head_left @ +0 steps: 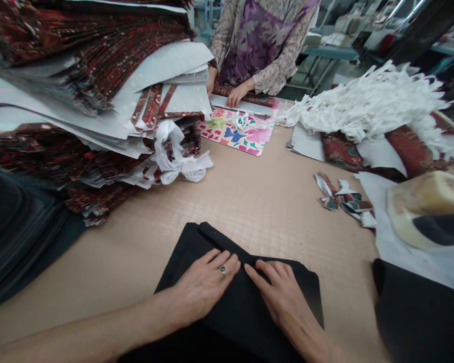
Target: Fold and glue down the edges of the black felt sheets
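Observation:
A folded piece of black fabric (227, 307) lies on the table in front of me, with a narrow strip turned over along its far edge. My left hand (202, 282), a ring on one finger, rests palm down on the cloth; its fingers reach over the turned edge. Close beside it, my right hand (278, 290) lies on the same fold, its fingers stretched and slightly bent. Both hands press on the fabric without visibly gripping it. The fingertips nearly meet at the middle of the fold. The near part of the cloth is dark and runs out of view.
Tall stacks of red-patterned fabric pieces (144, 45) and dark sheets (18, 237) stand left. Across the table (249, 196), a co-worker's hand (240, 93) rests near a floral sheet (234, 133). Right are white strips (371, 103), scraps (344, 199), a cream block (431, 201) and black cloth (423, 312).

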Demonstrator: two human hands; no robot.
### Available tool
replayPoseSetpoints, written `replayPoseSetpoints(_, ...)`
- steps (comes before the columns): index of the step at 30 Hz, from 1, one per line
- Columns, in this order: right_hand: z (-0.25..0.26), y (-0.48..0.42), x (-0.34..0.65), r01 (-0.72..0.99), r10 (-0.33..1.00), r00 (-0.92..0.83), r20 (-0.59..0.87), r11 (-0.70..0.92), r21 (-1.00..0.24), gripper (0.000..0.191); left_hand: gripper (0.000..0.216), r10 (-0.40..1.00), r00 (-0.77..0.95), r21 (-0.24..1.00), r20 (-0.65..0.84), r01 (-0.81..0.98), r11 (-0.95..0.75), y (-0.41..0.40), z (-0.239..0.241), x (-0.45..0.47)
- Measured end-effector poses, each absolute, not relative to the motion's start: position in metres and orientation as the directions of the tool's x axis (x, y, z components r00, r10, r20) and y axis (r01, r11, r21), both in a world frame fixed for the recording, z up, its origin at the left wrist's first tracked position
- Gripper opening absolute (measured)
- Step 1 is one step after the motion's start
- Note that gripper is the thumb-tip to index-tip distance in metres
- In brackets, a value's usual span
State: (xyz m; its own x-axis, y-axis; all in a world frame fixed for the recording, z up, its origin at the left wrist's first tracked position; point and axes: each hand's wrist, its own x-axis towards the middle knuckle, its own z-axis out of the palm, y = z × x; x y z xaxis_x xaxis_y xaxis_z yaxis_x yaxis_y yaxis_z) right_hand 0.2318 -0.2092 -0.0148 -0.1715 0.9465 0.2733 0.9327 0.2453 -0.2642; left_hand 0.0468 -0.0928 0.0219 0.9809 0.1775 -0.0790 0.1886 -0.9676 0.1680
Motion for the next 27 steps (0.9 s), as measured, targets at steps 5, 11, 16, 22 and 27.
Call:
replayPoseSetpoints(5, -0.010, -0.211, 0.247, 0.843, 0.961, 0.031, 0.273, 0.122, -0.524, 0.030, 0.043, 0.264, 0.960, 0.241, -0.096, 0.280, -0.929, -0.095, 0.026, 0.057)
replayPoseSetpoints(11, -0.012, -0.216, 0.263, 0.772, 0.964, 0.020, 0.265, 0.154, -0.617, 0.020, 0.044, 0.183, 0.983, 0.337, -0.028, 0.182, -0.924, -0.104, 0.016, 0.069)
replayPoseSetpoints(16, -0.013, -0.221, 0.268, 0.815, 0.942, -0.100, 0.322, 0.263, -0.516, 0.027, 0.045, 0.195, 0.981, 0.314, -0.009, 0.188, -0.931, -0.106, 0.012, 0.069)
replayPoseSetpoints(22, -0.018, -0.223, 0.275, 0.864, 0.922, -0.230, 0.312, 0.341, -0.370, 0.028, 0.053, 0.228, 0.966, 0.226, -0.120, 0.250, -0.941, -0.112, 0.017, 0.076)
replayPoseSetpoints(27, -0.011, -0.239, 0.303, 0.866, 0.911, -0.158, 0.381, 0.313, -0.390, 0.023, 0.050, 0.236, 0.948, 0.259, -0.213, 0.287, -0.922, -0.113, 0.028, 0.088)
